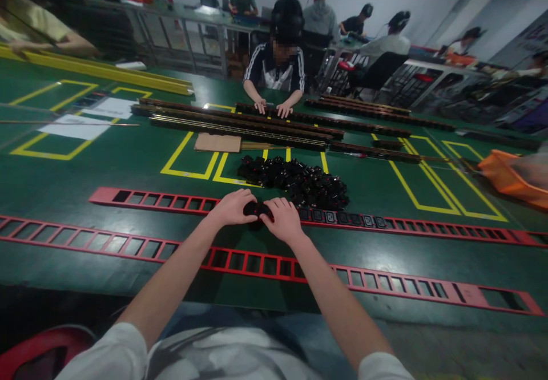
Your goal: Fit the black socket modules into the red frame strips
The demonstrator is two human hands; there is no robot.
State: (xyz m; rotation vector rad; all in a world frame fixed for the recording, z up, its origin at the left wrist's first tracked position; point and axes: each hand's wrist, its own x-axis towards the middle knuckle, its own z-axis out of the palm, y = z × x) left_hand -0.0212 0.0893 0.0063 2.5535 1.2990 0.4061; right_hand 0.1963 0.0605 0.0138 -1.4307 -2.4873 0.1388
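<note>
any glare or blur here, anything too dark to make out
Head view throughout: pale glare on the table, seen through slots of the nearer red frame; orange container near the right edge blurred; black pile dark, its parts hard to separate; black piece at the left hand and right hand lacking detail.

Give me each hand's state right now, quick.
Left hand: fingers curled, holding a small black plastic part.
Right hand: fingers curled, also on a small black plastic part; whether the same one cannot be told.
</note>
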